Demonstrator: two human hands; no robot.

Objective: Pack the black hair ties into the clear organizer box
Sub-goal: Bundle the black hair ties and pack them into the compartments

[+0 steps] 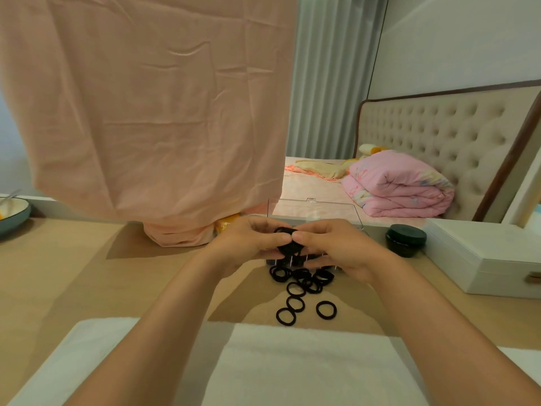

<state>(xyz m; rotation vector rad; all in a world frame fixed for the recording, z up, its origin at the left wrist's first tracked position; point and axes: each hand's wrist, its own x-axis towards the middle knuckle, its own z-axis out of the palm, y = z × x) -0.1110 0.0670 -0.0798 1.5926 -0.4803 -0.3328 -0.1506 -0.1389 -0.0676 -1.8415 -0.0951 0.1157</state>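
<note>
Loose black hair ties lie on the surface nearest me, three of them apart from the rest. Above them, my left hand and right hand both pinch one bunch of ties, thumbs touching. The clear organizer box stands just behind, lid raised, its body mostly hidden. Risk: on release the springy bunch may splay and spill over a compartment wall or back onto the surface.

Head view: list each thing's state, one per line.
clear organizer box: lid raised open
bunch of hair ties: pinched between both hands
loose hair ties: lying on the table, unpacked
left hand: holds the bunch
right hand: holds the bunch
black jar: lid on
white case: closed
</note>
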